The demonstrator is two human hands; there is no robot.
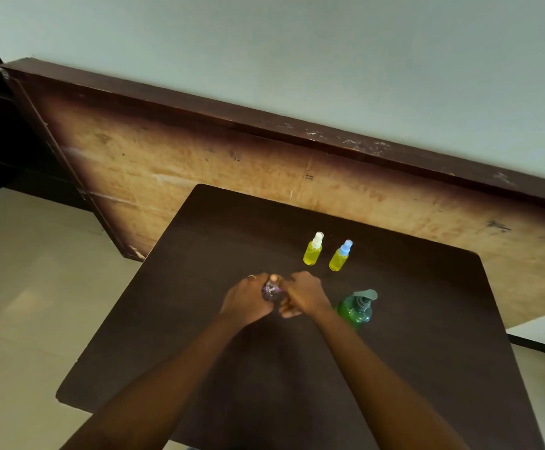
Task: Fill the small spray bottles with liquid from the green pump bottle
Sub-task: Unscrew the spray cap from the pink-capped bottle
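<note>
Together, left hand [248, 298] and right hand [305, 292] seemingly grip one small bottle [270, 290].

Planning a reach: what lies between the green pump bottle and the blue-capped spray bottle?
Head view: only bare table between pump bottle and blue-capped bottle.

readable text: none | small bottle [270, 291]: purple print, too blurred to read | green pump bottle [355, 309]: label cannot be made out | wooden board [199, 164] behind the table [394, 368]: dark scrawled marks, too small to tell whether letters or numbers
</note>
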